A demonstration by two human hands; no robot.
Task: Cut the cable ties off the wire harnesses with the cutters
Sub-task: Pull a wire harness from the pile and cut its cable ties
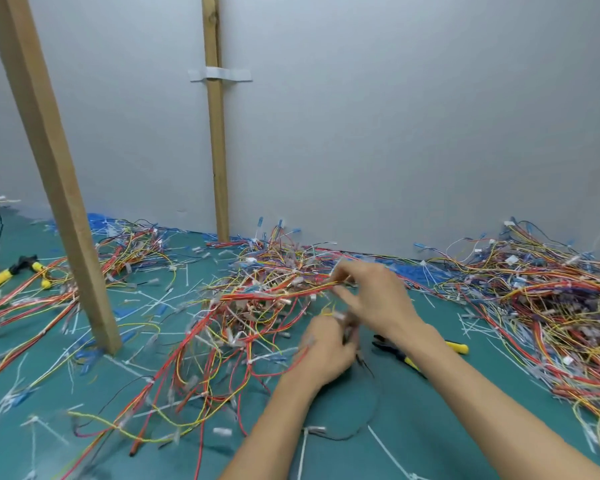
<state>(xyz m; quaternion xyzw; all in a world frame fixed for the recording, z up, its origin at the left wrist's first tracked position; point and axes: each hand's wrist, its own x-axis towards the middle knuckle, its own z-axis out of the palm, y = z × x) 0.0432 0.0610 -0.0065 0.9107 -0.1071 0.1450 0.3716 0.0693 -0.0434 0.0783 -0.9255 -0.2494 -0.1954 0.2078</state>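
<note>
From the head camera, the right hand (371, 296) pinches a red-and-yellow wire harness (278, 294) raised above the pile, and the grip of the left hand (326, 348) is curled round its lower wires, which are blurred. The cutters (387, 346) lie free on the green surface (413, 445) under the right forearm. It is better to stretch the harness until one tie shows clearly, and only then take them.

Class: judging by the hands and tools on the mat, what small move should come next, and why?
Probably the right hand should release the wires and pick up the cutters lying by its wrist. It and the left hand both hold wires, neither holds a tool, so no tie can be cut.
</note>
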